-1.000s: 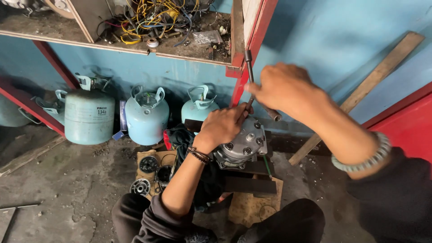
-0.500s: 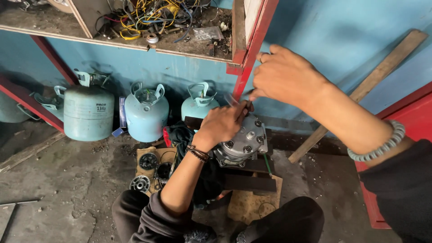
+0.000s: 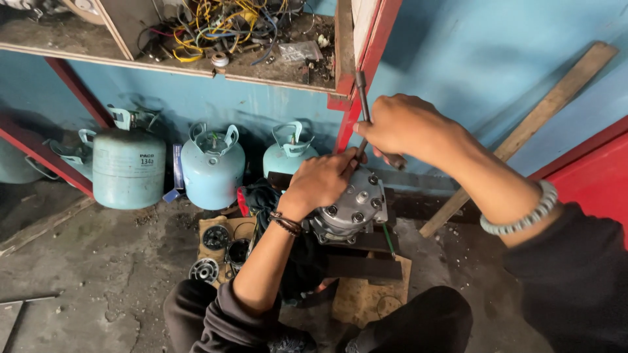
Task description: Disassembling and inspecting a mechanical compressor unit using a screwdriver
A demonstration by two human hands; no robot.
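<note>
Three pale blue gas cylinders (image 3: 212,171) are standing on the floor against the blue wall (image 3: 458,59); what is inside them cannot be seen. Above them a wooden shelf (image 3: 163,62) is carrying a tangle of yellow and dark wires (image 3: 216,23). A flat piece of cardboard (image 3: 226,242) on the floor is holding a few round metal parts (image 3: 216,236).

The left hand (image 3: 324,180) is pressing down, fingers curled, on the top edge of a grey metal compressor (image 3: 353,209), steadying it. The right hand (image 3: 405,127) is closing in a fist around a dark wrench handle (image 3: 362,104), which is rising upright out of the fist while its lower end is reaching down to the compressor's bolted end plate, between the two hands. The right wrist is wearing a pale beaded bracelet (image 3: 523,212).

The compressor is sitting on dark blocks (image 3: 363,261) over a wooden board (image 3: 366,297), right in front of the person's knees. A long wooden plank (image 3: 530,127) is leaning against the wall behind the right forearm, and a red shelf post (image 3: 366,72) is standing just behind the wrench.
</note>
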